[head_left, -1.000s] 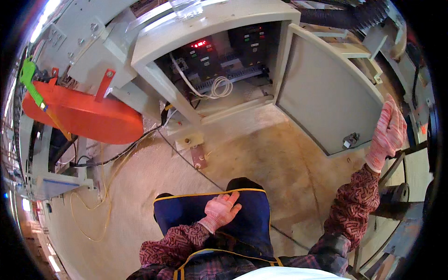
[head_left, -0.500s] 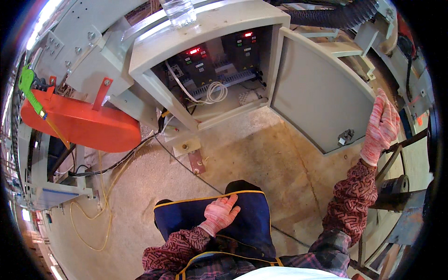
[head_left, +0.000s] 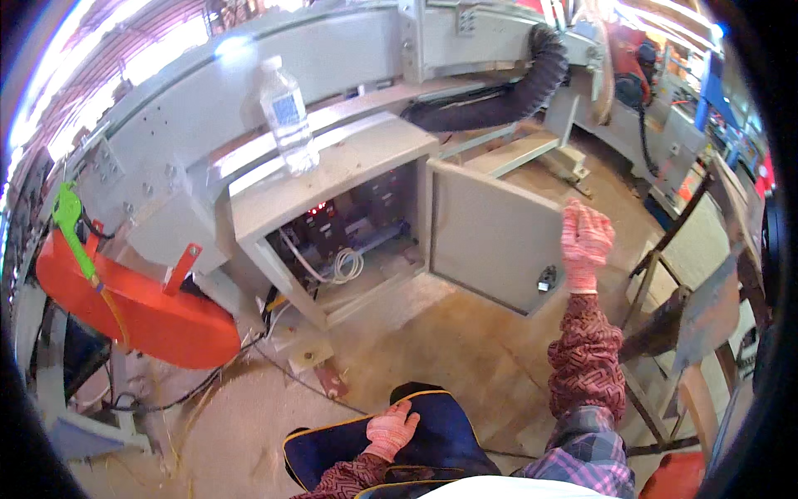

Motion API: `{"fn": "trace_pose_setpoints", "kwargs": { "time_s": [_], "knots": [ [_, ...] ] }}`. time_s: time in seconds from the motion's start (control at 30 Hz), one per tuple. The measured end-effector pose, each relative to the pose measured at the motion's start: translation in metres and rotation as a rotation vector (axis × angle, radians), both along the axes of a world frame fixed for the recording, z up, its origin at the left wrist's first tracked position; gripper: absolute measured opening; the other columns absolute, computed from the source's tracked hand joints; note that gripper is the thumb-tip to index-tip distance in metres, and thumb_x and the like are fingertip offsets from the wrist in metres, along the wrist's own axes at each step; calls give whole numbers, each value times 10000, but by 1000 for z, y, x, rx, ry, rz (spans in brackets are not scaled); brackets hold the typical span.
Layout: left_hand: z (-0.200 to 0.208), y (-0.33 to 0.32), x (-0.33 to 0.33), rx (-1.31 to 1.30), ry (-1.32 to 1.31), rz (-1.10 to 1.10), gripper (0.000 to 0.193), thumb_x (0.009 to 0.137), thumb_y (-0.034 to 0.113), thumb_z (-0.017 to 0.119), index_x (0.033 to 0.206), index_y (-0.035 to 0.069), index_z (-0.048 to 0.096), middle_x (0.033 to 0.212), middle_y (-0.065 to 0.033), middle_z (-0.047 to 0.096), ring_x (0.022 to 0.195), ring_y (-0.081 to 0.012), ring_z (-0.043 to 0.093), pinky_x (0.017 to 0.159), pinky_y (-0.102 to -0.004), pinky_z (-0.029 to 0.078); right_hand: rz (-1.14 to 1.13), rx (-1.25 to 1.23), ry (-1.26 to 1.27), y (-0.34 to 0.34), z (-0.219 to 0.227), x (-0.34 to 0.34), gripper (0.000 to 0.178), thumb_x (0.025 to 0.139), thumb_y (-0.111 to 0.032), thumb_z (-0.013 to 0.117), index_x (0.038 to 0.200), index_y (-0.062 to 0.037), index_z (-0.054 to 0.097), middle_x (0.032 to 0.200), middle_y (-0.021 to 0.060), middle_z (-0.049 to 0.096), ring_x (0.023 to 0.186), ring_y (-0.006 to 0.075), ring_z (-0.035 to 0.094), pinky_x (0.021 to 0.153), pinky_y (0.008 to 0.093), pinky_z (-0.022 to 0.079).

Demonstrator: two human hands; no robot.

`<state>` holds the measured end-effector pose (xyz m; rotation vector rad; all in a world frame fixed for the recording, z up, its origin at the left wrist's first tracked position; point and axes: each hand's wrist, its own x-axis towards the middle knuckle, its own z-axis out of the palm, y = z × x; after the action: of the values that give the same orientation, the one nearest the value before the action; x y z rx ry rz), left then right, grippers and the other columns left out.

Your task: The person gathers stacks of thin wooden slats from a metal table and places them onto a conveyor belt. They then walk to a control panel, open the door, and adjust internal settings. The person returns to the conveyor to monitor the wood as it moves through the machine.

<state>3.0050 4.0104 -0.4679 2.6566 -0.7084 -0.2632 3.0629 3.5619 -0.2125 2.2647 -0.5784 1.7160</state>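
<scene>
My right hand (head_left: 587,245), in a pink-and-white knit glove, is at the outer edge of the grey cabinet door (head_left: 492,229), its fingers curled at the upper corner. The door stands swung out to the right of the grey metal cabinet (head_left: 332,166). Inside are dark control units with a lit red display (head_left: 317,208) and a coil of white cable (head_left: 347,265). A lock (head_left: 546,279) sits near the door's free edge. My left hand (head_left: 392,431), gloved alike, rests on the dark blue apron (head_left: 445,432) over my lap, fingers stretched and holding nothing.
A clear plastic bottle (head_left: 288,116) stands on the cabinet top. To the left are an orange-red guard (head_left: 137,312) and a green air blow gun (head_left: 73,229). A black ribbed hose (head_left: 499,104) runs behind. Rusty metal framing (head_left: 661,333) stands close on the right; cables lie on the floor.
My view has tilted up, showing more of the machinery behind. My right hand's fingers, stretched upward before, are now curled at the door's edge. My left hand stays on the apron.
</scene>
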Motion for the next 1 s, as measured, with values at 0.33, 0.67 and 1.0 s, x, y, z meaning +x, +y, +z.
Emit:
{"fn": "trace_pose_setpoints", "kwargs": {
  "time_s": [0.33, 0.67, 1.0],
  "knots": [
    [64, 26, 119, 175, 23, -737, 569, 949, 544, 484, 1296, 107, 595, 1320, -123, 615, 1160, -320, 617, 959, -431, 510, -39, 41, 235, 8, 9, -2, 267, 893, -352, 680, 1106, -191, 685, 1010, 56, 696, 939, 287, 649, 792, 429, 502],
    [335, -13, 202, -121, -477, -822, 441, 916, 455, 560, 1229, 147, 594, 964, -74, 685, 911, -279, 660, 734, -431, 533, -174, 237, 426, 54, 20, -38, 310, 810, -429, 720, 977, -174, 667, 891, 82, 655, 855, 309, 628, 745, 455, 508],
    [479, 76, 141, 6, -339, -748, 421, 879, 486, 591, 1164, 177, 611, 887, -55, 680, 840, -278, 677, 683, -425, 555, -165, 1138, 953, 175, 109, -39, 416, 923, -462, 607, 1073, -74, 617, 1098, 187, 685, 1025, 360, 666, 854, 475, 529]
  ]
}}
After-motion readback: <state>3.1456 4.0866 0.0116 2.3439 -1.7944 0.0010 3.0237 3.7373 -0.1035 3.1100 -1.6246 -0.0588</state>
